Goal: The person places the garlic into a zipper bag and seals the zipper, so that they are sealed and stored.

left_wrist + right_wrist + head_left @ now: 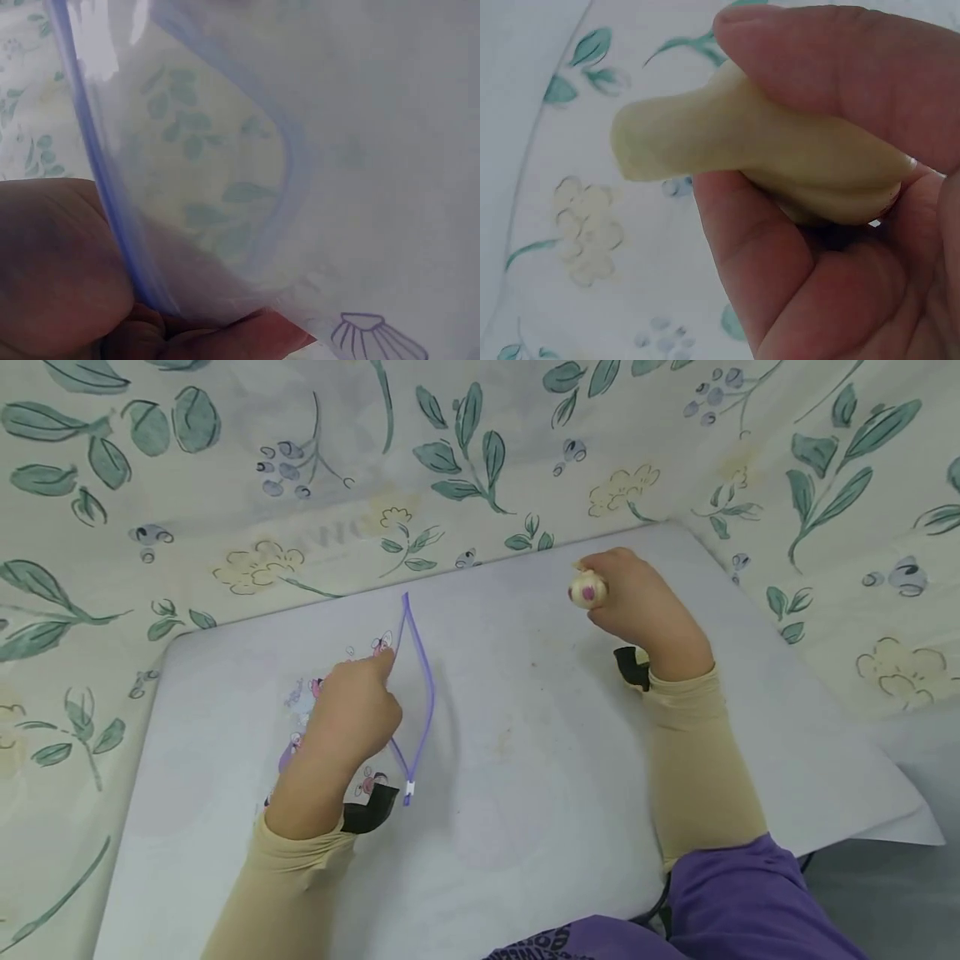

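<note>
Two sleeves (705, 768): beige at the forearms, rising from the lower edge; purple clothing (735, 893) overlaps the near side of the tabletop.
Left hand (345, 718): mostly closed, fingers curled on the zip bag (303, 697) close to its mouth; index finger reaching towards the far end of the opening.
Zip bag: left of centre over the tabletop; translucent, printed with small coloured figures; the left wrist view adds a shell outline. Mouth faces right, its purple strips (430, 685) bowed apart and meeting at both ends; white slider (410, 788) at the near end.
Tabletop (510, 693): white, faintly spotted; a broad stretch separates bag mouth from right hand, a narrower one runs from bag to left edge, another lies right of the right forearm.
Right hand (633, 602): closed in a pinch, thumb and fingers gripping the bulb-shaped object near the far edge.
Bulb-shaped object (587, 590): cream, swollen body narrowing to a blunt stem, pinkish-purple patch on the rounded end; well apart from the bag.
Patterned cloth (465, 443): directly behind the far edge; green leaves, bluish berries, yellowish flowers.
</note>
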`<state>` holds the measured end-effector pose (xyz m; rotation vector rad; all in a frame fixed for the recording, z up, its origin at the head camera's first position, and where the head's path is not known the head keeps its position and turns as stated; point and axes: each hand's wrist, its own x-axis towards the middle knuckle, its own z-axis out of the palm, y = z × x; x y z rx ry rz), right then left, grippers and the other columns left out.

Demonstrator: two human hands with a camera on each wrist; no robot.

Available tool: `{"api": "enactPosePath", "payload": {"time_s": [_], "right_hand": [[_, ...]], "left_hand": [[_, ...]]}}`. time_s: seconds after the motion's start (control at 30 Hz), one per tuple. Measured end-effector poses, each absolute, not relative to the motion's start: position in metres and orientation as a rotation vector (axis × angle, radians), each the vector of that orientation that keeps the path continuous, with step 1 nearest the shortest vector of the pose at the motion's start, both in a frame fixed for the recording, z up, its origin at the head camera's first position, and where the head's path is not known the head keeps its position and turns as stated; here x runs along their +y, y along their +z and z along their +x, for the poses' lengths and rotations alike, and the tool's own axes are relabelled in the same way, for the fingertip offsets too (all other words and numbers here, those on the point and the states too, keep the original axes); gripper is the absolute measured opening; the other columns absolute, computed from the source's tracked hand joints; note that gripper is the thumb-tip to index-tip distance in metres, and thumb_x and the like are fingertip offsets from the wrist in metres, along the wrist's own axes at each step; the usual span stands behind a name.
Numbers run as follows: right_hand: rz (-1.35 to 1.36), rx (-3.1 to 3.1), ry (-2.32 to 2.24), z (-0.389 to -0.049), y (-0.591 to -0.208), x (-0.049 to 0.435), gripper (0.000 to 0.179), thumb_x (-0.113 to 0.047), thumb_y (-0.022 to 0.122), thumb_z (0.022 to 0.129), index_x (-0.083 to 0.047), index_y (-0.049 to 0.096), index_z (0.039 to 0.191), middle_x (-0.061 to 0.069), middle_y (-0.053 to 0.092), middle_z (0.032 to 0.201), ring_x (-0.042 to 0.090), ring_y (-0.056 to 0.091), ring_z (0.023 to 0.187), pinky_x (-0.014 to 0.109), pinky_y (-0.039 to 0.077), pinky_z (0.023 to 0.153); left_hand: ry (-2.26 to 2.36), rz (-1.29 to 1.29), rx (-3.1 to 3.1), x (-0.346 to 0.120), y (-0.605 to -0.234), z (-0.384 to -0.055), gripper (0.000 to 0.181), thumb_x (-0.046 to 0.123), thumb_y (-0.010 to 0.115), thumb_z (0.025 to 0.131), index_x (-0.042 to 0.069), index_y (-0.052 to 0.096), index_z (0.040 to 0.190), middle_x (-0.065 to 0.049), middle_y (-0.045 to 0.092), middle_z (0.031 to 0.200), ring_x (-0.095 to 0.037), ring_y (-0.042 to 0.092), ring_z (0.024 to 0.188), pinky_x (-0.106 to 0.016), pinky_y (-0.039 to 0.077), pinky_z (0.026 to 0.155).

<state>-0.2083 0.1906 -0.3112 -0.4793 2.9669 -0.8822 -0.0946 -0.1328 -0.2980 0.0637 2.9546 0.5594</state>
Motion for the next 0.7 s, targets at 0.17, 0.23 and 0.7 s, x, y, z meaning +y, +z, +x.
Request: {"api": "enactPosePath", "payload": {"time_s": [0.17, 0.23, 0.7], "right_hand": [[-0.56, 2.924, -0.893, -0.2, -0.306, 0.172, 0.054, 0.004, 0.064, 0.076, -0.006, 0.055, 0.128, 0.014, 0.05, 0.13, 0.026, 0.049, 0.111, 0.042, 0.042, 0.094], [-0.581, 2.918, -0.893, -0.199, -0.306, 0.168, 0.053, 0.004, 0.064, 0.076, -0.007, 0.055, 0.127, 0.013, 0.051, 0.128, 0.025, 0.049, 0.11, 0.042, 0.042, 0.094], [-0.823, 2.863, -0.981, -0.182, -0.301, 0.147, 0.05, 0.001, 0.067, 0.077, -0.012, 0.058, 0.124, 0.006, 0.053, 0.125, 0.019, 0.05, 0.11, 0.038, 0.044, 0.096]], "left_hand": [[0.583, 0.112, 2.989, -0.141, -0.283, -0.09, 0.063, -0.003, 0.033, 0.081, 0.003, 0.038, 0.143, -0.019, 0.044, 0.142, -0.035, 0.053, 0.118, -0.046, 0.047, 0.081], [0.591, 0.152, 3.001, -0.144, -0.279, -0.089, 0.061, -0.002, 0.033, 0.082, 0.003, 0.039, 0.142, -0.02, 0.045, 0.141, -0.033, 0.053, 0.118, -0.046, 0.045, 0.086], [0.662, 0.179, 2.988, -0.156, -0.277, -0.09, 0.054, 0.002, 0.039, 0.086, 0.004, 0.044, 0.14, -0.021, 0.049, 0.138, -0.03, 0.052, 0.104, -0.044, 0.042, 0.084]]}}
